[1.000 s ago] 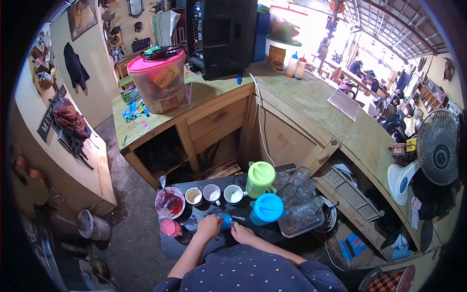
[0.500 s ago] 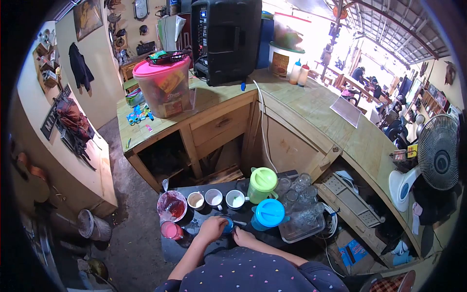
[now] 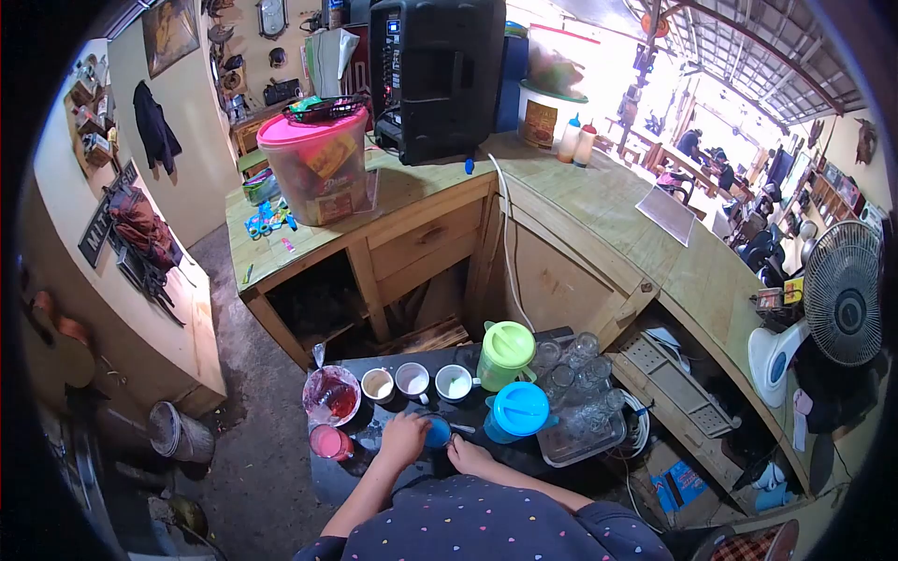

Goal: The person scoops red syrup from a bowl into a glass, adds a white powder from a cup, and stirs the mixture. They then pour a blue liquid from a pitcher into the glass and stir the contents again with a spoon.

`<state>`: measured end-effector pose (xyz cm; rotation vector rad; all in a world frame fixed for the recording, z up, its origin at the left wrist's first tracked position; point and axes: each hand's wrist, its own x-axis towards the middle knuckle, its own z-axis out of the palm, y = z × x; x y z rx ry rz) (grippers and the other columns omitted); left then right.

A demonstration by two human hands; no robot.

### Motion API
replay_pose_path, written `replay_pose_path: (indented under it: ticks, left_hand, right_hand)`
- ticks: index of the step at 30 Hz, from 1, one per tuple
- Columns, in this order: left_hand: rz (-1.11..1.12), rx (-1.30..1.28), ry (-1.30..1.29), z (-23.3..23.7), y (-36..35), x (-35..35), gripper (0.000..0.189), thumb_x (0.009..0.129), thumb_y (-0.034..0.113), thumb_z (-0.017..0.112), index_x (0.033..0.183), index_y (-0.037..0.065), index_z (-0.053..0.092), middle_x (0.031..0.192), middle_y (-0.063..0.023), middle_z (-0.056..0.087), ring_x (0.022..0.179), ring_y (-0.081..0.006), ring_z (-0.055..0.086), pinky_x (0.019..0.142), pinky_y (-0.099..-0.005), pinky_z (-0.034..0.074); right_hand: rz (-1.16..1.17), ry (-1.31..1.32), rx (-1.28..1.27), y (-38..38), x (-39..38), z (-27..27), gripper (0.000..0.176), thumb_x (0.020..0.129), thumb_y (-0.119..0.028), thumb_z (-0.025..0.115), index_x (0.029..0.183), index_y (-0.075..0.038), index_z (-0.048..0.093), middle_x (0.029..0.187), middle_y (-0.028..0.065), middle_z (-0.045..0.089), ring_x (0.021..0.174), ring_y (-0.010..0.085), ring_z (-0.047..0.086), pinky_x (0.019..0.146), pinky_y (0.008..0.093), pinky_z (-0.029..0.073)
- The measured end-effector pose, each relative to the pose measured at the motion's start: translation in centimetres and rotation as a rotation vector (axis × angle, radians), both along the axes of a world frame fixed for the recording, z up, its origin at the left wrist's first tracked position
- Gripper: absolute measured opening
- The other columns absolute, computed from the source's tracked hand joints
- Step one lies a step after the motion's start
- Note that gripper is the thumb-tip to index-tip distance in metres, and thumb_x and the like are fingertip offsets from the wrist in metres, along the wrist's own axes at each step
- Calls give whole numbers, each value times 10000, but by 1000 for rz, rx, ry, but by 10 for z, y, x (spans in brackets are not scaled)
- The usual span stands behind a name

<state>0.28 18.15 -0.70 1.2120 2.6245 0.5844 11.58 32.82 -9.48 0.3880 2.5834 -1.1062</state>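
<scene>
A small glass of blue liquid (image 3: pixel 437 432) stands on the dark low table (image 3: pixel 374 475), between my hands. My left hand (image 3: pixel 404 439) is at the glass's left side, fingers curled together; what they hold, if anything, is hidden. My right hand (image 3: pixel 468 455) is closed at the lower right side of the glass, its fingertips touching it. A thin pale piece, perhaps a spoon, (image 3: pixel 462 427) shows just above that hand. Behind stand white cups (image 3: pixel 412 380) with pale contents. Left of my hands are a glass of pink liquid (image 3: pixel 330 443) and a bowl with red contents (image 3: pixel 331 396).
A green-lidded pitcher (image 3: pixel 508 353) and a blue-lidded pitcher (image 3: pixel 517 411) stand right of the cups. Beside them, a tray (image 3: pixel 585 447) holds several clear glasses. The wooden counter (image 3: pixel 580 187) bears a pink-lidded tub (image 3: pixel 318 173) and a black speaker (image 3: pixel 435 84). A fan (image 3: pixel 842 290) is at right.
My left hand has shifted slightly left from over the blue glass, so more of its blue contents shows. My right hand has stayed nearly in place.
</scene>
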Motion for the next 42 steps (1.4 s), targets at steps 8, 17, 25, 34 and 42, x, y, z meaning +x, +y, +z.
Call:
replay_pose_path:
  ticks: [8,17,25,34,42]
  left_hand:
    - [28,160,-27,18,5,-1,211,873,241,538,943,105,682,908,-108,654,848,-326,623,735,-428,501]
    - [1,12,-91,-4,0,2,190,858,219,547,932,129,697,909,-95,655,847,-322,620,727,-445,499]
    - [97,-164,35,-8,4,6,191,840,212,548,935,158,705,875,-79,662,826,-298,624,688,-439,500]
    - [121,-140,194,-8,6,8,178,837,223,551,861,105,682,878,-82,663,841,-290,631,684,-424,501]
    - [133,39,95,-4,14,11,175,857,216,545,874,114,686,873,-83,660,825,-283,639,673,-415,497]
  right_hand:
    - [-10,8,39,0,-3,-16,352,937,-316,370,1105,-13,434,938,302,616,857,482,601,738,581,459]
    - [-12,6,3,-1,1,-11,363,932,-319,376,1114,-12,436,952,297,619,871,483,602,767,585,457]
    - [-4,56,15,1,-2,-15,309,932,-282,386,1101,-26,420,895,292,625,813,472,608,698,576,461]
    - [3,-72,-31,2,-3,2,372,939,-307,367,1147,-4,419,994,305,609,935,474,589,806,568,443]
    - [-9,-58,-45,2,-3,-13,402,945,-315,357,1183,4,416,1019,313,598,949,482,576,810,568,439]
